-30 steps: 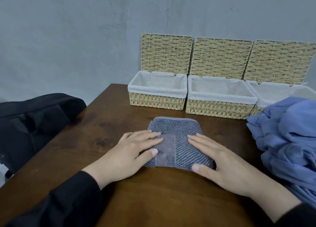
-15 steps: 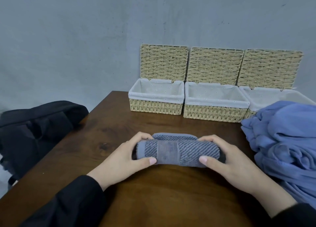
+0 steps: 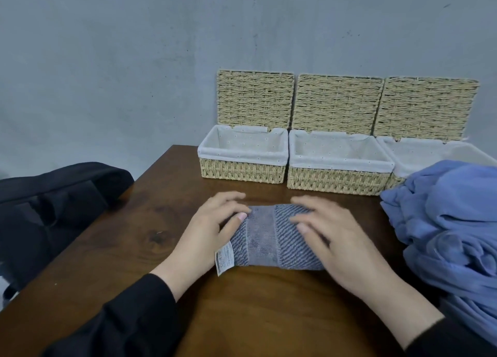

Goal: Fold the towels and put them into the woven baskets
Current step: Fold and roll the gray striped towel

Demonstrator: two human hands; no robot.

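Note:
A grey striped towel [image 3: 269,238] lies folded into a small thick rectangle on the wooden table [image 3: 242,316], with a white label sticking out at its near left corner. My left hand [image 3: 209,233] lies flat over its left end, thumb on top. Blurred by motion, my right hand [image 3: 336,243] rests palm down on its right half. Neither hand grips the cloth. Three woven baskets with white liners stand in a row behind, lids up against the wall: left [image 3: 243,172], middle [image 3: 338,179], right [image 3: 430,152]. The left and middle baskets look empty.
A heap of blue cloth [image 3: 443,222] fills the table's right side and hides the right basket's front. A black bag [image 3: 53,203] sits off the table's left edge. The grey wall rises just behind the baskets.
The towel was flat, then both hands lifted its near edge and folded it over. It now lies folded once more, label showing, with both hands laid flat on top.

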